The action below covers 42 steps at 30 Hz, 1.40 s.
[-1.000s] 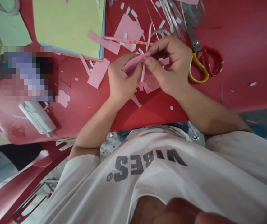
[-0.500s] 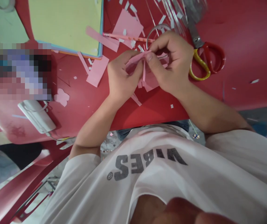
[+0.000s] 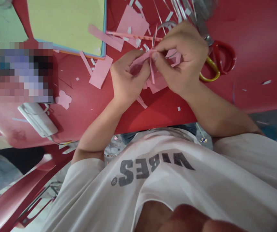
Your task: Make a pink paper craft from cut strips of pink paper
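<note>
Both hands meet over the red table around a folded piece of pink paper point(image 3: 142, 60). My left hand point(image 3: 126, 75) is closed on its left part, thumb below and fingers behind. The thumb and forefinger of my right hand point(image 3: 183, 58) pinch its right end. A narrow strip of the pink paper hangs down between the two thumbs, and another thin bit sticks up. Beneath and behind the hands lie more pink paper scraps point(image 3: 157, 84), a pink pencil point(image 3: 131, 35) and a clear tape roll point(image 3: 164, 25), partly hidden.
Scissors with red and yellow handles point(image 3: 222, 58) lie beside my right hand. A stack of coloured paper point(image 3: 68, 25) is at the upper left. Further left are a pink flower-shaped cutout point(image 3: 64, 100) and a white device with a cable point(image 3: 38, 120). White bits are scattered about.
My right hand has shifted slightly right and up, still pinching the paper; a thin bit of paper now sticks up by its fingers. The hanging strip has swung slightly right. My left hand barely moved.
</note>
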Tool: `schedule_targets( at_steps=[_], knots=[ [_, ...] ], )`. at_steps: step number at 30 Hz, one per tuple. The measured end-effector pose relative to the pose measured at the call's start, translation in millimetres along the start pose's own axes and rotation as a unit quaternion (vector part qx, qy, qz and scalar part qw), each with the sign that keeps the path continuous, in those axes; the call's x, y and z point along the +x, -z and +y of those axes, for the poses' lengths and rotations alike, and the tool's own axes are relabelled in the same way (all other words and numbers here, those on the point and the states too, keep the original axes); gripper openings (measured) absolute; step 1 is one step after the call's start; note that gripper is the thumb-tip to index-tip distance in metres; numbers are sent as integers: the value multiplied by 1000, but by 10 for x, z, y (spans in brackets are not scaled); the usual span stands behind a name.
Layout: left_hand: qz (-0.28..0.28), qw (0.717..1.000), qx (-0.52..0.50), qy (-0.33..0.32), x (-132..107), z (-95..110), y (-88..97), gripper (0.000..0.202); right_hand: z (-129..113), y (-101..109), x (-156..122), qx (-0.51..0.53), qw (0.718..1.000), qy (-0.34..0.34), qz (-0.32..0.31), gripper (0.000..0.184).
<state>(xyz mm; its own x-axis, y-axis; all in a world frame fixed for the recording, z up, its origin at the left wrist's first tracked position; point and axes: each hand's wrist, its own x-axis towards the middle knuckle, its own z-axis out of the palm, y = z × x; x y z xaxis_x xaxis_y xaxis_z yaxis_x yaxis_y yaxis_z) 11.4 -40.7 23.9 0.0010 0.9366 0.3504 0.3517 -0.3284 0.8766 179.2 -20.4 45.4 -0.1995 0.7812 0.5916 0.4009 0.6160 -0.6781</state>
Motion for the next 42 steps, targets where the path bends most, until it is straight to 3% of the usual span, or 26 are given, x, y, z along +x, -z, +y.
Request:
schedule_targets(
  at_steps=[7, 11, 15, 21, 27, 31, 35, 42],
  knots=[
    [-11, 1000, 26, -1, -13, 147, 36, 12, 139, 103, -15, -127, 987, 95, -24, 15],
    [-44, 998, 28, 18, 8, 181, 81, 18, 214, 159, -28, -141, 984, 73, -74, 21],
    [-48, 998, 8, 44, 21, 159, 94, 25, 273, 177, -18, -122, 989, 36, -76, 20],
    [-42, 999, 3, 25, 6, 146, 76, 15, 309, 180, 18, -204, 968, 141, -44, 18],
    [-26, 1000, 7, -9, -1, 133, 63, 11, 203, 188, 70, -120, 986, 117, -8, 24],
    [-46, 999, -19, 22, 7, 130, 76, 7, 131, 240, 153, -35, 992, 118, -28, 37],
    [-77, 993, -23, 81, 28, 100, 79, 20, 125, 232, 174, 36, 994, 61, -88, 25],
    [-82, 992, -25, 94, 38, 129, 80, 27, 153, 148, 131, 107, 988, 21, -108, 16]
  ],
)
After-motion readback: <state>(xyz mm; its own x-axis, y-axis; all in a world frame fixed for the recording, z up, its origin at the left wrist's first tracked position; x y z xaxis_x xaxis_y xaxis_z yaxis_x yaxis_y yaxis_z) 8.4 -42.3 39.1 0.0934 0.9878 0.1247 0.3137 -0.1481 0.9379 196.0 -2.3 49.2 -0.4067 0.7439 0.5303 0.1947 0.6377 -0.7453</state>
